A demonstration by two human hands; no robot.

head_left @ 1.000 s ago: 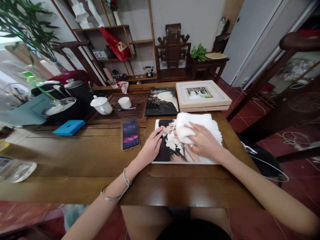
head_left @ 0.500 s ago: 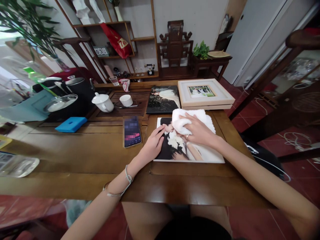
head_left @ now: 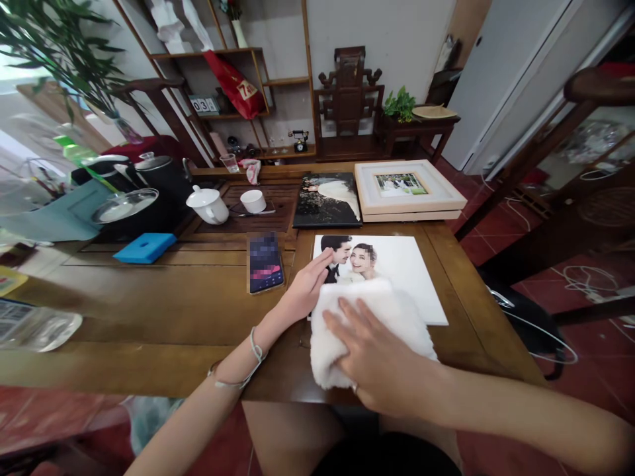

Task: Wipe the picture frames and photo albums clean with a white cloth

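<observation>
A wedding photo panel point(head_left: 411, 264) lies flat near the table's front edge, its picture showing two people close together. My left hand point(head_left: 310, 281) rests on the panel's left side, fingers stretched out and holding nothing. Under my right hand point(head_left: 372, 350) is a fluffy white cloth point(head_left: 397, 307), gripped by the palm and spread fingers. The cloth covers the lower part of the picture and hangs past the panel's front edge onto the wood. Just left of my left hand lies a phone point(head_left: 265, 264) with a lit screen.
Behind the panel lie a dark photo album point(head_left: 327, 198) and a pale framed picture point(head_left: 411, 188). Left on the wooden table point(head_left: 188, 304) stand a white lidded cup point(head_left: 207, 205), a small white bowl point(head_left: 253, 200), a blue block point(head_left: 145, 247) and a black kettle point(head_left: 159, 175).
My right hand has drawn the white cloth from the panel's upper part down toward me, past its front edge. The pictured faces are now uncovered. My left hand stays at the panel's left side.
</observation>
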